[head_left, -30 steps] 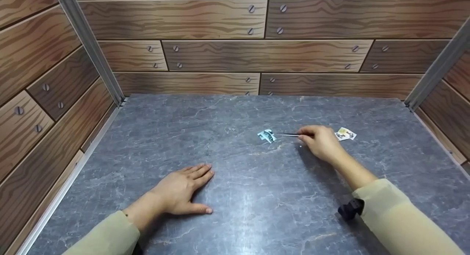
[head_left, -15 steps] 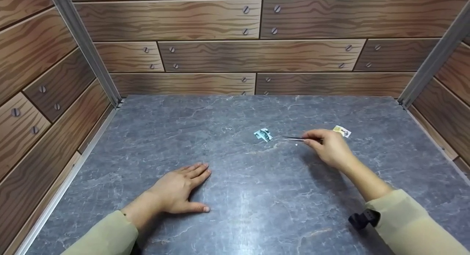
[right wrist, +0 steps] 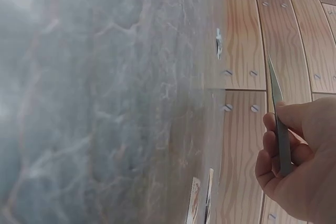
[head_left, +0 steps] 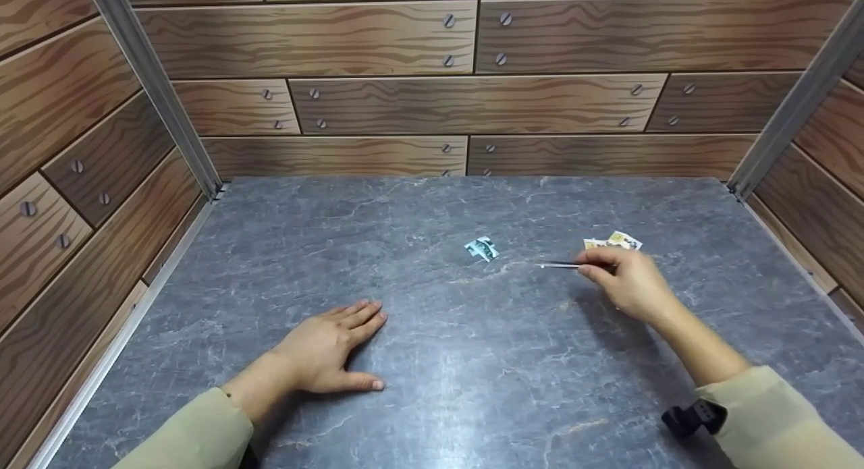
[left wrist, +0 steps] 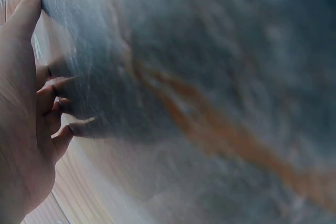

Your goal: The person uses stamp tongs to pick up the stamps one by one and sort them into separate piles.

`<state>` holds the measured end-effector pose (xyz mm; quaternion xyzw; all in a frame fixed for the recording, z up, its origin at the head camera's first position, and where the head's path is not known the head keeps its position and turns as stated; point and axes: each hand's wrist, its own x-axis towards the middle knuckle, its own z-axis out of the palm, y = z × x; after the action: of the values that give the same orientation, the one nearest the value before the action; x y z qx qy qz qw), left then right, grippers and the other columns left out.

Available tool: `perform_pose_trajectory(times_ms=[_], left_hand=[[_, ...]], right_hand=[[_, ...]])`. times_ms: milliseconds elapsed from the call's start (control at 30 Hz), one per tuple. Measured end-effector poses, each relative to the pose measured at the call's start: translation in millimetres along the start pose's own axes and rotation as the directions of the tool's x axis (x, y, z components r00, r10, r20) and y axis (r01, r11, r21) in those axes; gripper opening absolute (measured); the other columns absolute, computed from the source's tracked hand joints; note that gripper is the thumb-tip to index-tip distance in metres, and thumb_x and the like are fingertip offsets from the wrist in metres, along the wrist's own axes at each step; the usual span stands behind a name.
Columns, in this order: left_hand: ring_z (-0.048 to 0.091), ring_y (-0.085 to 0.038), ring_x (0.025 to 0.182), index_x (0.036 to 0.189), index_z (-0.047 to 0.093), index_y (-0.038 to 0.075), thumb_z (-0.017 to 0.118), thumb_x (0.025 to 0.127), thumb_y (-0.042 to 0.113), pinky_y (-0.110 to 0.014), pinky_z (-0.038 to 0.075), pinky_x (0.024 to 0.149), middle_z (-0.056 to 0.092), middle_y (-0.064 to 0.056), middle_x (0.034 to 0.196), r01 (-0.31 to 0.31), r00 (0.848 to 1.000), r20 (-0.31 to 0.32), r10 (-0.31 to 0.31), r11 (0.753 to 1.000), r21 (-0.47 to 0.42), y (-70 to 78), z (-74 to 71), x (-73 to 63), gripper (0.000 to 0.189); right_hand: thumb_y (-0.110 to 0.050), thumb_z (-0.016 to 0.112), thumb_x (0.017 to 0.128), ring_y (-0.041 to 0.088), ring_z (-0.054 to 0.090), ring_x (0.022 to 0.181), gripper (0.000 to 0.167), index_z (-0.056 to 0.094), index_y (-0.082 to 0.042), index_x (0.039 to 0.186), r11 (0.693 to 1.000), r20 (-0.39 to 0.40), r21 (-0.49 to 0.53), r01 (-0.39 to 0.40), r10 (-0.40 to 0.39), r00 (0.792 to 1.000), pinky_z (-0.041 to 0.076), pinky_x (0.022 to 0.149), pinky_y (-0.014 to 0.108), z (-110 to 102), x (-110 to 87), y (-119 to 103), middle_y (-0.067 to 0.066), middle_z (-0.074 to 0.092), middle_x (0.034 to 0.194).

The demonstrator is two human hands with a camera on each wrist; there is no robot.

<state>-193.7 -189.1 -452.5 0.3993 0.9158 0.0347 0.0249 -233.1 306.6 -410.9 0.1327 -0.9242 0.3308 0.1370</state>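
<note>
In the head view my right hand (head_left: 624, 280) pinches a pair of slim metal tweezers (head_left: 561, 265) that points left. A tiny white speck (head_left: 542, 266) lies right at the tips; whether they grip it I cannot tell. The right wrist view shows the tweezers (right wrist: 284, 148) between thumb and curled fingers. Behind the hand lie two white-and-yellow printed pieces (head_left: 626, 240), one partly hidden by it. To the left of the tips is a small teal printed piece (head_left: 482, 249) with a jagged outline. My left hand (head_left: 331, 351) rests flat on the table, fingers straight, thumb spread.
The grey marbled table (head_left: 405, 212) is enclosed by wood-patterned walls (head_left: 378, 104) at the back and both sides. Grey metal posts (head_left: 158, 98) stand at the back corners. A black device (head_left: 695, 418) sits at the right sleeve.
My right hand has moved right and nearer with the tweezers, whose tips now meet the white speck. More of the white-and-yellow pieces shows behind it. The left hand has stayed put.
</note>
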Motion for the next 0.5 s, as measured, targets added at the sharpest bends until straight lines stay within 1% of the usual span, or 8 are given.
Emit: perform_pose_trajectory(times_ms=[133,200,333,400,500], left_hand=[[0.031,-0.033,0.157,0.166,0.036,0.007,0.047,0.092,0.087,-0.050,0.033,0.125,0.033,-0.015,0.170,0.000,1.000,0.003,0.000,1.000,-0.002,0.2,-0.5,0.4,0.109],[0.031,-0.033,0.157,0.166,0.036,0.007,0.047,0.092,0.087,-0.050,0.033,0.125,0.033,-0.015,0.171,0.002,1.000,0.005,-0.002,1.000,-0.003,0.3,-0.6,0.2,0.109],[0.032,-0.033,0.157,0.166,0.036,0.007,0.047,0.092,0.087,-0.051,0.034,0.125,0.033,-0.016,0.170,0.001,1.000,0.003,-0.001,1.000,-0.004,0.4,-0.9,-0.2,0.109],[0.032,-0.034,0.157,0.165,0.037,0.007,0.047,0.092,0.087,-0.051,0.034,0.125,0.033,-0.016,0.170,0.000,1.000,0.001,0.000,1.000,-0.004,0.4,-0.7,-0.4,0.109],[0.032,-0.034,0.157,0.166,0.036,0.007,0.047,0.092,0.087,-0.051,0.034,0.125,0.033,-0.016,0.170,0.001,1.000,0.003,-0.001,1.000,-0.005,0.7,-0.8,-0.6,0.109]], right_hand=[[-0.008,0.079,0.096,0.015,0.065,0.090,0.010,0.082,-0.008,0.106,1.000,0.008,0.007,0.014,-0.014,1.000,0.049,0.078,0.020,3,-4.4,-2,0.007,0.079,0.105],[-0.009,0.079,0.096,0.017,0.067,0.092,0.011,0.083,-0.008,0.106,1.000,0.016,0.013,0.011,-0.011,1.000,0.051,0.080,0.023,6,-6.5,-3,0.007,0.079,0.106],[-0.008,0.078,0.096,0.021,0.069,0.095,0.012,0.083,-0.008,0.107,1.000,0.038,0.011,-0.009,0.009,0.999,0.055,0.085,0.032,14,-10.3,-5,0.008,0.079,0.108],[-0.007,0.078,0.095,0.023,0.071,0.098,0.013,0.083,-0.008,0.107,1.000,0.053,0.007,-0.010,0.010,0.999,0.056,0.088,0.038,19,-11.9,-5,0.009,0.079,0.109],[-0.007,0.079,0.095,0.024,0.071,0.100,0.013,0.083,-0.008,0.107,1.000,0.080,0.009,-0.004,0.003,0.997,0.057,0.090,0.044,27,-13.5,-5,0.009,0.079,0.109]])
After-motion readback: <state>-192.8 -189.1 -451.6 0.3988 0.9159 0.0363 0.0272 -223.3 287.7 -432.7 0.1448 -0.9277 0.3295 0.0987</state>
